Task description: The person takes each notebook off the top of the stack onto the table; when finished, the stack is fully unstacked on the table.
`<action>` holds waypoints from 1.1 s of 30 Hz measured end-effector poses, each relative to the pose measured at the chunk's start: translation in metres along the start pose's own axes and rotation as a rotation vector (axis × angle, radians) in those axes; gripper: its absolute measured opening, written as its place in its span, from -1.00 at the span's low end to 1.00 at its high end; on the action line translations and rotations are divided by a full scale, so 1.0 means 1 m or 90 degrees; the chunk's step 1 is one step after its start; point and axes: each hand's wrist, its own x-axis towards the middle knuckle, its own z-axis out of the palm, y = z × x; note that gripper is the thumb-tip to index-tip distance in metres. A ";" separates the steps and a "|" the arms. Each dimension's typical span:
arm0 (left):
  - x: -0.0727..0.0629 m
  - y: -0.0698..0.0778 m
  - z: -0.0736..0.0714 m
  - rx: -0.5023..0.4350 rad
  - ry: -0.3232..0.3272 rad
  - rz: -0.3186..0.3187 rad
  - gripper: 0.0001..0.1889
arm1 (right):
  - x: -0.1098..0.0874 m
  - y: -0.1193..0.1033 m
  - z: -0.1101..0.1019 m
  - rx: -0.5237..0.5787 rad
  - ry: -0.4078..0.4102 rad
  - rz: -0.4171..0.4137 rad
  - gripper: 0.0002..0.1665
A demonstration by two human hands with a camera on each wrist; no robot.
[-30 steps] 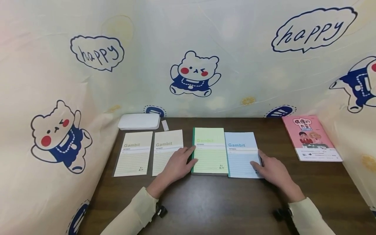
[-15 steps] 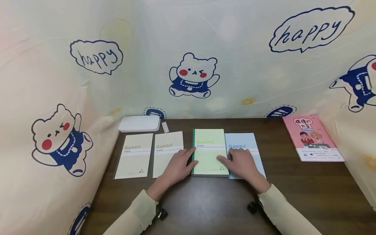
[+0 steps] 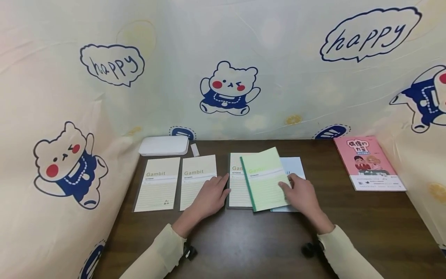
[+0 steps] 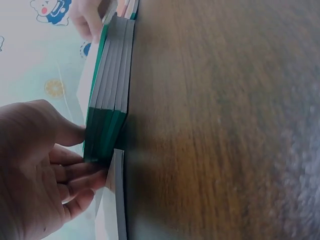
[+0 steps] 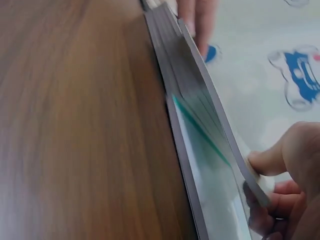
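My right hand [image 3: 302, 193] pinches the right edge of a pale green notebook [image 3: 265, 180], thumb on top and fingers below. The notebook is lifted and tilted over a stack topped by a cream notebook [image 3: 238, 193] and over a light blue notebook [image 3: 294, 164]. In the right wrist view, a gap shows between the raised notebook [image 5: 225, 125] and those beneath. My left hand [image 3: 209, 195] has its fingertips and thumb at the stack's left edge, its fingers loosely extended. The left wrist view shows several green spines [image 4: 102, 132] beside that hand.
Two cream notebooks [image 3: 156, 186] [image 3: 195, 174] lie to the left, the nearer one partly under my left hand. Behind them are a white case [image 3: 163, 145] and a small white eraser-like block [image 3: 194, 150]. A pink book [image 3: 367, 162] lies far right on the brown table [image 3: 240, 244].
My right hand has moved left from the blue notebook to the green one, then lifted it off the stack to the right, uncovering a cream notebook. My left hand has stayed in place.
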 end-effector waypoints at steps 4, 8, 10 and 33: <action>0.000 -0.001 0.002 0.000 0.001 0.000 -0.37 | -0.007 0.030 -0.027 0.017 0.054 0.038 -0.55; -0.001 -0.002 0.002 0.003 -0.001 -0.003 -0.37 | -0.016 0.065 -0.057 -0.011 0.091 0.076 -0.53; -0.001 -0.002 0.000 0.005 0.001 -0.003 -0.37 | -0.022 0.080 -0.070 -0.037 0.098 0.094 -0.51; -0.001 -0.001 0.002 0.006 0.013 0.008 -0.38 | -0.044 0.130 -0.112 -0.098 0.064 0.170 -0.40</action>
